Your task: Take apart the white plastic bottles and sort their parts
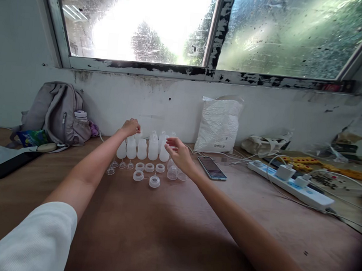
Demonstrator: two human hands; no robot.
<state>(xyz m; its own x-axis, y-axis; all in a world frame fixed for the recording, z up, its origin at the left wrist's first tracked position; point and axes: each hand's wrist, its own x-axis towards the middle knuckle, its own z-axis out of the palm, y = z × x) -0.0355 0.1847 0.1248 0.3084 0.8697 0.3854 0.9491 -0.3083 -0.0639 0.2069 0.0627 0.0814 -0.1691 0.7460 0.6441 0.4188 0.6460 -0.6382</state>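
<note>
Several translucent baby bottles point(142, 149) stand in rows near the wall. My left hand point(131, 127) is over the back left of them, thumb and fingers pinched together; whatever they may hold is too small or pale to make out. To the right of the bottles my right hand point(179, 153) hovers with its fingers apart, holding nothing. White collar rings point(149, 167) lie in front of the bottles, and one ring with a nipple point(154, 181) sits nearest me. Clear nipples point(122, 164) are at the left. Below my right hand are clear domed caps point(172, 173), partly hidden by it.
A phone point(212, 168) lies right of the caps, with a white plastic package point(218, 124) behind it. Farther right is a power strip point(290, 185) with plugs and loose cables. A grey backpack point(57, 113) and a black flat object point(8, 165) are at the left.
</note>
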